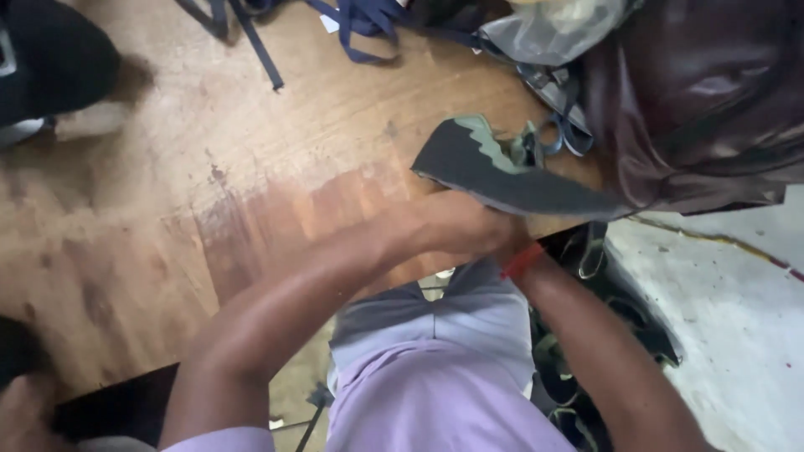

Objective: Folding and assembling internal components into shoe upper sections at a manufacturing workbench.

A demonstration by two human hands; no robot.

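Note:
My two hands meet at the near edge of a worn wooden table (209, 167). My left hand (435, 222) and my right hand (494, 238) are clasped close together under a dark curved fabric piece (494, 172) with a pale green jagged patch, which lies over the table edge. Both hands seem to grip the near edge of this piece, though blur hides the fingers. A red band (521, 261) circles my right wrist.
A dark maroon glossy bag (695, 100) sits at the right end of the table. Navy webbing straps (352, 29) and a grey fabric bundle (553, 29) lie at the far edge. A black object (50, 59) rests far left. White floor (737, 310) shows at right.

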